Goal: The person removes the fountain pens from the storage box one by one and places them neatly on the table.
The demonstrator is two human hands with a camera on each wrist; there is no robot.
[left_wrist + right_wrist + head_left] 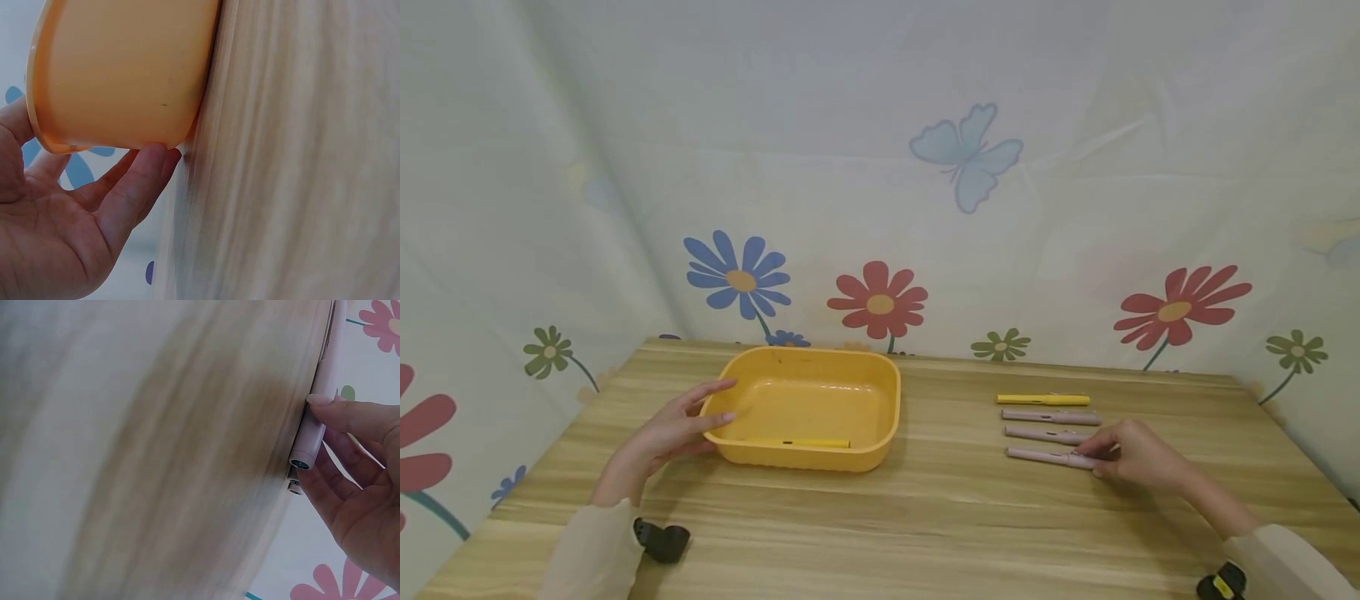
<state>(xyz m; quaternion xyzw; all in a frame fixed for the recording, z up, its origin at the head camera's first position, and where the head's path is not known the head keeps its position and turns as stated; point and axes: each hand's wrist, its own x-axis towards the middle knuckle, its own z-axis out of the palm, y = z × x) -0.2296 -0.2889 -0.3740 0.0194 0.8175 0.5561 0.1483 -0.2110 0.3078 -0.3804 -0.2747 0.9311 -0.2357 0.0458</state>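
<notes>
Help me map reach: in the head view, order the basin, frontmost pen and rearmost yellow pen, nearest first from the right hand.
1. Frontmost pen: held in the right hand.
2. Rearmost yellow pen: right side, farther back.
3. Basin: left of both.

The basin (805, 457) looks smooth plastic, glossy inside; right of it, smooth plastic-looking pens (1049, 417); beneath it, wood-grained desk (925, 533); behind it, creased cloth-like backdrop (820, 125).

Head view: forward-down over surface (925, 533). Wrist views: close, sideways; left shares tub (125, 75) with head, right probably front pen (323, 378).
</notes>
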